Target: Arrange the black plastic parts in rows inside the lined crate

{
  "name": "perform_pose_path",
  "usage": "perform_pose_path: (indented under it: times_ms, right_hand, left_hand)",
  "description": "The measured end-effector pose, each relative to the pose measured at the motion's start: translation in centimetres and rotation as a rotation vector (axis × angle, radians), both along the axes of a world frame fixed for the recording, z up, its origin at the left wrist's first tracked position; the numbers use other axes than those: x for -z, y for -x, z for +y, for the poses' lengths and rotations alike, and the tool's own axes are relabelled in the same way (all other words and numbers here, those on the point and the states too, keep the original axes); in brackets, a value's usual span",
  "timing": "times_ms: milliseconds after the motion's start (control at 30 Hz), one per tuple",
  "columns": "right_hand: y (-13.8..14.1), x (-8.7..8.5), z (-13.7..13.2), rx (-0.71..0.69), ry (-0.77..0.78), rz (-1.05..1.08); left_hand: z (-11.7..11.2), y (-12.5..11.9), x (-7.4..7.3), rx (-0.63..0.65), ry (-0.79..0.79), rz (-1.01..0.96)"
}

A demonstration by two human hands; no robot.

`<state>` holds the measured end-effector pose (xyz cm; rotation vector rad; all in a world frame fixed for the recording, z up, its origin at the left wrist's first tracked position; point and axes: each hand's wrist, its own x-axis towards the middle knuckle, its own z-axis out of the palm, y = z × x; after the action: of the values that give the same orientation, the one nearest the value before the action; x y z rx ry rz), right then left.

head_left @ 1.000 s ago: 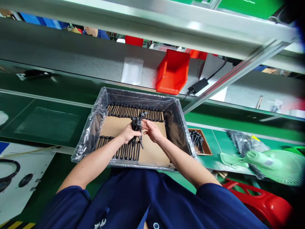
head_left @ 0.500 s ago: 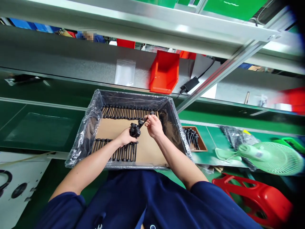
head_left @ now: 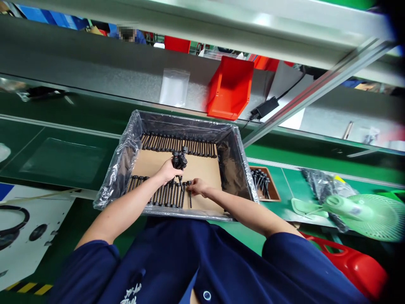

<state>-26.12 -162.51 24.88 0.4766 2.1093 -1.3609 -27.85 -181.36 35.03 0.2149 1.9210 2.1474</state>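
The right hand (head_left: 199, 188), grip pinching one rod (head_left: 190, 200), has moved beside the near row (head_left: 166, 196); the left hand (head_left: 168, 171) clasps a bunch (head_left: 179, 160).

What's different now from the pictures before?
The right hand moved toward the near row, bringing one black stick beside its right end, and still touches it. The left hand still holds its bunch of sticks; the far row stayed put.

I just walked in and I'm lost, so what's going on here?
Someone's left hand grips a bunch of black parts over a plastic-lined box. Their right hand holds a single part at the right end of the near row. A far row lies across the box; a brown tray to the right holds more.
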Motion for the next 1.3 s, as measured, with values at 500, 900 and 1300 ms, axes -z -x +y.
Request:
perform_pose_path:
  times_ms: [500,900,1300]
  right_hand:
    - [-2.6,0.4,2.2,-1.705,-0.632,1.079]
    - [-2.7,-0.8,1.7,-1.468,-0.424,0.961]
    - [0.0,-9.6,-2.0,0.006,0.554,0.488]
  left_hand:
    - [0.2,-0.3,-0.8,0.007,0.008,0.018]
    - [0.0,-0.1,-0.8,-0.02,-0.028,0.043]
    - [0.2,-0.7,-1.2,0.007,0.001,0.018]
